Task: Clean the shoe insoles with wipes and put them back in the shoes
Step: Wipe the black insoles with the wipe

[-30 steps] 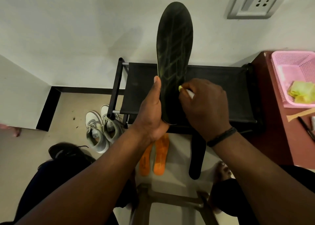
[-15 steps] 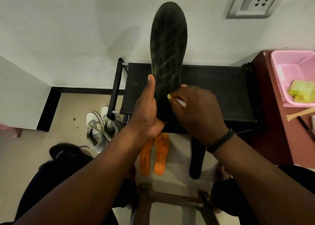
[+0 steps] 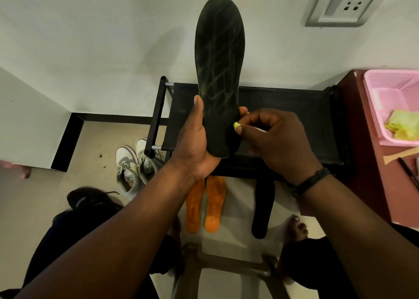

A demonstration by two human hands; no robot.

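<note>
Left hand (image 3: 195,144) grips black insole (image 3: 218,72) upright at its heel end. Right hand (image 3: 276,140) pinches yellow wipe (image 3: 236,125) against insole's right edge.

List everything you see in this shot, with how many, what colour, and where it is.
held insole: 1, black, upright, centre
wipe: 1, yellow-white, at the held insole's right edge
orange insoles: 2, floor, side by side
floor insole: 1, black, floor, right of the orange insoles
white shoes: 2, floor beside the rack
black shoe: 1, floor, lower left
shoe rack: 1, black, against the wall
pink basket: 1, on the cabinet, right, holds yellow wipes
wall socket: 1, grey, upper right
left hand: grips the held insole
right hand: pinches the wipe
</note>
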